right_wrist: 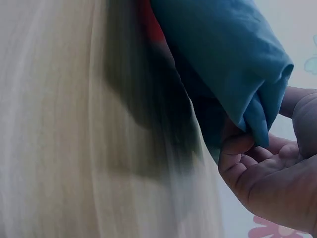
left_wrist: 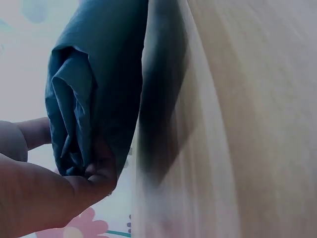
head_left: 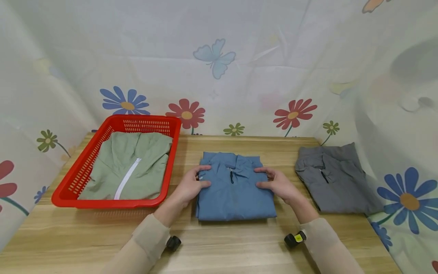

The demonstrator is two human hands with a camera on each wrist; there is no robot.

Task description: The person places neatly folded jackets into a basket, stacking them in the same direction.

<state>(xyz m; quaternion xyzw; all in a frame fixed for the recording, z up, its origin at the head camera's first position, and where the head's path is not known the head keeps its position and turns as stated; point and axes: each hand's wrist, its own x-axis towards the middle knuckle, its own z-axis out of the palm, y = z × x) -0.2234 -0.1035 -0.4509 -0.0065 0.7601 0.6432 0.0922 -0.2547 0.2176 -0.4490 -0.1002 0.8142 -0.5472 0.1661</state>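
Note:
A folded blue jacket with a short dark zipper pull lies between both hands at the middle of the table. My left hand grips its left side, thumb on top and fingers curled beneath, as the left wrist view of the folded jacket edge shows. On the opposite side my right hand holds the jacket the same way; in the right wrist view its fingers curl under the blue cloth. Both wrist views show a shadow gap between the jacket's underside and the wood.
To the left stands a red plastic basket with a green folded jacket with a white zipper inside. A grey folded garment lies on the right of the wooden table. A flower-printed curtain hangs behind.

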